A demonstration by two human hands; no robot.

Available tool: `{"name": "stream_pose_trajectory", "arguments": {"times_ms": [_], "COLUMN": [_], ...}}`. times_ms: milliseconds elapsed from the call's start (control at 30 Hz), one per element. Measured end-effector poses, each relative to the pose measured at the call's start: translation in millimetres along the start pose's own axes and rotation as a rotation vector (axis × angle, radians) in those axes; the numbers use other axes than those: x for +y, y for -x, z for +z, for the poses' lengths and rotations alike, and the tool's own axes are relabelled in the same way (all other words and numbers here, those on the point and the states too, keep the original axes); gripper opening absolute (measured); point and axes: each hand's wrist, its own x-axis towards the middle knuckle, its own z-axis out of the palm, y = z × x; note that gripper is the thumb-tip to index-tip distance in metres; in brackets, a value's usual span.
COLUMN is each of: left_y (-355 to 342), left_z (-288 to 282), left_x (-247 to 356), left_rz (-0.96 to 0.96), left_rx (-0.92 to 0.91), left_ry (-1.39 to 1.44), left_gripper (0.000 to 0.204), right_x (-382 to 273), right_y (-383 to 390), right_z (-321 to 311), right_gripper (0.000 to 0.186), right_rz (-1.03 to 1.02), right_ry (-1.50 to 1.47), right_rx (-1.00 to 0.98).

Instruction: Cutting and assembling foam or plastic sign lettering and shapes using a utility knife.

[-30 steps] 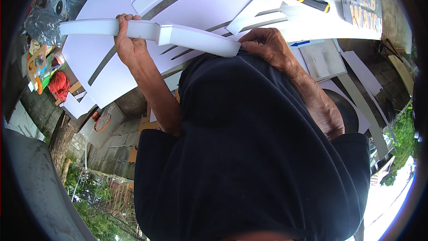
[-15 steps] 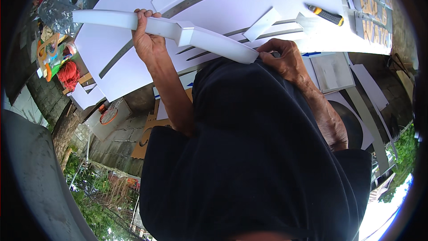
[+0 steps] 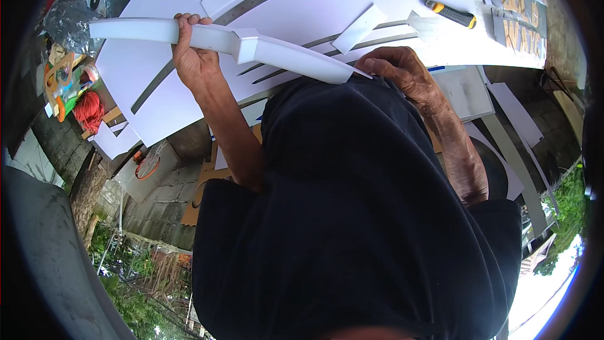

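A long white built-up piece (image 3: 214,39) with a raised angular joint near its middle slants across the front of me. My left hand (image 3: 196,56) is wrapped around its left half, thumb on the near side. At its right end a thin white edge strip (image 3: 357,71) sticks out past the wider face. The fingers of my right hand (image 3: 406,74) are curled in a pinch at that strip's tip; the exact contact is partly hidden. Below the piece, its right end overlaps my dark shirt (image 3: 352,170).
A large white sheet (image 3: 151,9) spreads underneath, carrying a long steel ruler (image 3: 251,3), a small white rectangle (image 3: 358,28) and a yellow-and-black utility knife (image 3: 448,12). Off its left edge lie a clear plastic bag (image 3: 69,25) and red cord (image 3: 89,112). Cut-out letters (image 3: 519,12) stand far right.
The wider right end of the white piece has come away from my right fingers, and the thin edge strip now shows between them. The whole view has shifted slightly.
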Motion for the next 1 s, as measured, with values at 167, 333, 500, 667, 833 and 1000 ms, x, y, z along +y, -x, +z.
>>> {"name": "stream_pose_trajectory", "arguments": {"times_ms": [167,333,500,667,833,1000], "left_y": [0.4,-1.9,-2.6,0.4,4.8,6.7], "left_z": [3.8,-1.3,1.2,8.4,15.6,22.0], "left_x": [1.2,2.9,-2.8,-1.4,1.2,5.3], "left_rz": [0.008,0.013,0.027,0.031,0.050,0.054], "left_rx": [0.032,0.017,-0.086,-0.094,-0.137,-0.186], "left_ry": [-0.040,-0.033,0.055,0.083,0.100,0.133], "left_gripper": [0.020,0.026,0.028,0.028,0.032,0.031], "right_x": [0.6,-8.4,-26.0,-58.7,-86.0,-81.9], "right_y": [-3.7,-3.5,-24.3,-69.9,-88.5,-93.3], "right_z": [-8.1,2.0,11.0,35.5,61.2,67.5], "right_gripper": [0.042,0.038,0.037,0.041,0.042,0.036], "right_rz": [-0.088,-0.071,-0.269,-0.549,-0.509,-0.489], "right_ry": [-0.033,0.047,0.175,0.249,0.476,0.426], "right_rx": [-0.092,-0.089,-0.118,-0.191,-0.295,-0.312]}}
